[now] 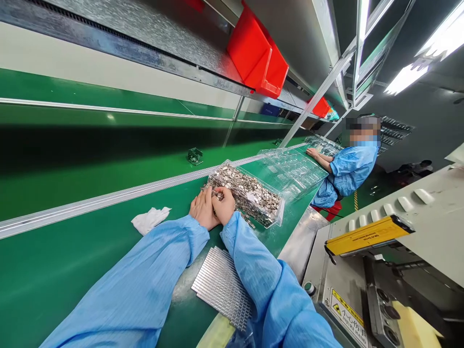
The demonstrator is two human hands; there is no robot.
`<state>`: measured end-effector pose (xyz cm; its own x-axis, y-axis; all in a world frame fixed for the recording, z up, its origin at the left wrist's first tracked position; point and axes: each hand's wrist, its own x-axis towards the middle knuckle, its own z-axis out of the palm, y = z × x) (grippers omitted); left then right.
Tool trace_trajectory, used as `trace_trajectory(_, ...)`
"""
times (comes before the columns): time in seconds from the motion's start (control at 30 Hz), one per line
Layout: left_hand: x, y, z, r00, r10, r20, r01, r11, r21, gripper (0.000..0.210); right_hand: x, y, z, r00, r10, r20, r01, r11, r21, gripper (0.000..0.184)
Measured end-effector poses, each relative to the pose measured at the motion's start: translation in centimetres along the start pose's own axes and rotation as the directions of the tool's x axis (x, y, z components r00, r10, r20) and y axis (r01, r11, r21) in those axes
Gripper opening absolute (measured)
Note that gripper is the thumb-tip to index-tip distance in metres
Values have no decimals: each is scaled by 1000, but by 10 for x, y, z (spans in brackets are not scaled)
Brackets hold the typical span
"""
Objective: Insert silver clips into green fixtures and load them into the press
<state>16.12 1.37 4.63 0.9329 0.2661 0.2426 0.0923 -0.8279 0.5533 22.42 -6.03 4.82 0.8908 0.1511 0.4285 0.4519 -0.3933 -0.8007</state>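
A clear plastic tray [277, 220] heaped with small shiny metal parts [246, 186] lies on the green bench. Both hands meet at its near left corner. My left hand [203, 209] is cupped with its fingers together against the parts. Beside it, touching it, my right hand [224, 205] has its fingers curled. A few metal parts show between the two hands; the fingertips are partly hidden. Some loose parts lie beside the tray near my right wrist. Under my forearms a block of silvery metal pieces in neat rows [223, 282] lies on the bench.
A crumpled white cloth [149, 220] lies left of my hands. Empty clear trays [293, 171] stand beyond the parts. A red bin [257, 53] sits on the shelf overhead. At right is a machine with a yellow bar [368, 235]. A co-worker in blue [353, 164] works farther along.
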Motion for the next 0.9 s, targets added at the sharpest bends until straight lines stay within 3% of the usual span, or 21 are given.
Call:
trace_trajectory(0.17,1,-2,1,1000,-8,-13,8,1000,11,89,1,1,-2,995,-73,62,74,997,-9,20)
trace_trajectory(0.4,2,-1,0,1000,-25,10,24,999,48,84,0,-11,-16,949,-192,248,193,981,20,45)
trace_trajectory(0.5,3,0,0,1000,-23,21,22,998,65,94,2,-17,-30,919,-268,290,248,963,104,43)
trace_trajectory(0.57,3,0,0,1000,-14,28,12,997,75,102,10,-20,-49,925,-291,243,272,956,111,35)
trace_trajectory(0.63,3,0,-1,999,0,41,-3,997,81,104,26,-18,-73,963,-204,177,216,975,-52,30)
trace_trajectory(0.7,3,-1,-3,998,8,59,-14,996,86,102,48,-12,-101,994,-29,108,61,950,-308,32)
trace_trajectory(0.8,4,0,-4,995,3,95,-11,996,88,100,79,6,-136,983,168,79,-108,863,-493,29)
trace_trajectory(0.9,5,1,-5,993,-6,118,-5,996,90,99,96,23,-147,947,298,116,-181,797,-577,32)
